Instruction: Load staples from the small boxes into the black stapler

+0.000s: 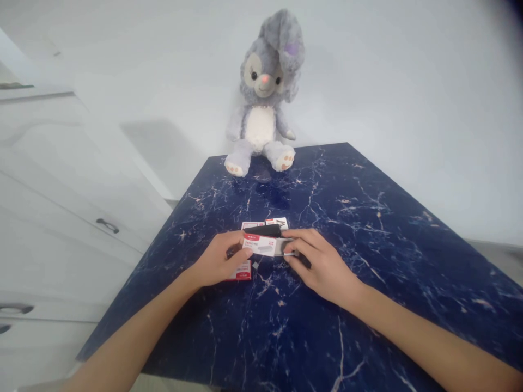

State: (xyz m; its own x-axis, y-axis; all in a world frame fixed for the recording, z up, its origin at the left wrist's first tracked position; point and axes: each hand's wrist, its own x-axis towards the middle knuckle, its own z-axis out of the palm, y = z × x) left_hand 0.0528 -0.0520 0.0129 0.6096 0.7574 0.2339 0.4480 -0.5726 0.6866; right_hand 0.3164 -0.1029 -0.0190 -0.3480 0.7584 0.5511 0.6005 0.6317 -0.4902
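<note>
My left hand [224,258] grips a small red-and-white cardboard box [259,245] by its left end, thumb in front and fingers behind. From the box's right end sticks a pale grey piece [280,247], which the fingertips of my right hand [316,258] pinch; whether it is an inner tray or the contents I cannot tell. Just behind the box lies a long black object [263,231], partly hidden, with my right index finger close to its end. Another red-and-white box [244,270] rests on the table below my left hand, partly covered by it.
Beyond the black object are a white box with a picture [277,222] and a flat red-edged box [250,225]. A tiny pale scrap [255,265] lies nearby. A grey plush rabbit [261,109] sits at the far edge of the blue marbled table [327,201]. White cabinets [61,218] stand left.
</note>
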